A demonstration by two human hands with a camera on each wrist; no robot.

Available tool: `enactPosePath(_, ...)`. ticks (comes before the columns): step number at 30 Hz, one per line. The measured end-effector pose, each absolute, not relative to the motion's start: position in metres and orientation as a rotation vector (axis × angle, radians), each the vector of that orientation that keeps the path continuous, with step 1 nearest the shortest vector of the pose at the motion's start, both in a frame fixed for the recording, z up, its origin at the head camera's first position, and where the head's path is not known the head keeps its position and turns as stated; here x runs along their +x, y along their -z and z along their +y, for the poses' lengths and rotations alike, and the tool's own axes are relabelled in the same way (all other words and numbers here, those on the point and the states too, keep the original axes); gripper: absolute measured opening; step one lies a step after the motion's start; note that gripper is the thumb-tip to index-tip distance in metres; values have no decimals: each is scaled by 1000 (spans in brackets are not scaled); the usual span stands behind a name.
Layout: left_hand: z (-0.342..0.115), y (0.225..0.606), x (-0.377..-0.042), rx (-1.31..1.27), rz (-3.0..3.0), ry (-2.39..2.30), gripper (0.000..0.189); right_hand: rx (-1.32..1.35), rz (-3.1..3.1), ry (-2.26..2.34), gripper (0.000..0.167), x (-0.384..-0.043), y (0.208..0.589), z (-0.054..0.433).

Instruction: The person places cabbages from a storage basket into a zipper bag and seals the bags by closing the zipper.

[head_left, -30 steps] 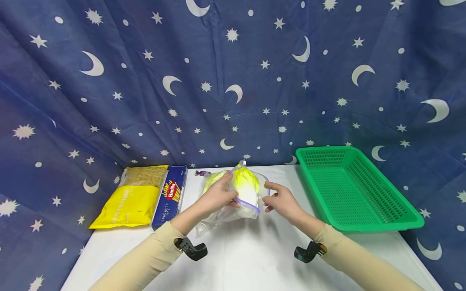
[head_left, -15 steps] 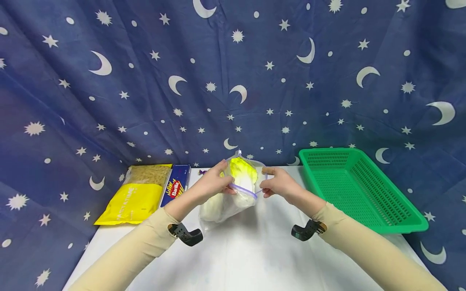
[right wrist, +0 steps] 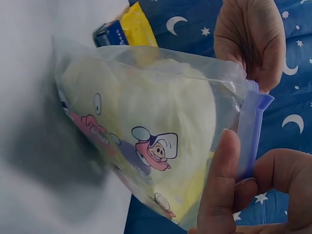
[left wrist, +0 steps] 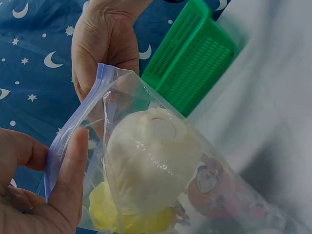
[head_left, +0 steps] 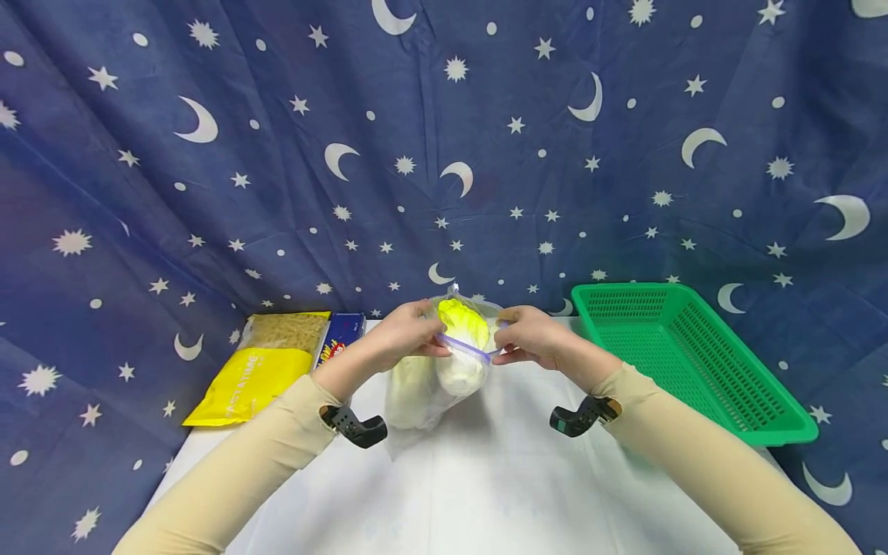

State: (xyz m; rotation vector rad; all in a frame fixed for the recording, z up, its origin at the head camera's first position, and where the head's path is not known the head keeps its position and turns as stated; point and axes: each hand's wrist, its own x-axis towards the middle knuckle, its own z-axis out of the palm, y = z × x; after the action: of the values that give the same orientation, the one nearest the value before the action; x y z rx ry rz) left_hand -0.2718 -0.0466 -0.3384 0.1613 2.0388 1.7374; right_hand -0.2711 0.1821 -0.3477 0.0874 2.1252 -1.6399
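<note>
A clear zip bag (head_left: 418, 420) with a purple zip strip (head_left: 466, 347) is held at its mouth in the middle of the table. Inside it sit pieces of napa cabbage (head_left: 461, 320), white with yellow leaf tips. My left hand (head_left: 405, 337) grips the left side of the bag's mouth. On the opposite side, my right hand (head_left: 536, 338) pinches the purple strip between thumb and fingers. The mouth gapes in the head view. Cartoon figures (right wrist: 157, 150) are printed on the bag in the right wrist view.
A yellow pasta bag (head_left: 260, 378) lies at the back left beside a blue spaghetti box (head_left: 344, 327), partly covered by my left arm. A green plastic basket (head_left: 666, 327) stands at the back right. Behind the white table (head_left: 444, 501) hangs a blue curtain (head_left: 388, 116).
Both hands have raised the mouth of the bag, and its body hangs more upright. The right hand has moved closer in along the strip. The view has shifted slightly.
</note>
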Motion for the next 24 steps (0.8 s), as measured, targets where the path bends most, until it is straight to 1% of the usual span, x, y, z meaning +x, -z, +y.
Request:
enactPosePath(10,-47,324,-276,155,2061,-1701,77,53,2099,1581,85,-279,329,184)
enactPosePath(24,-48,308,-276,168,2082,-1710,82,-42,2136,1554,88,-282,307,186)
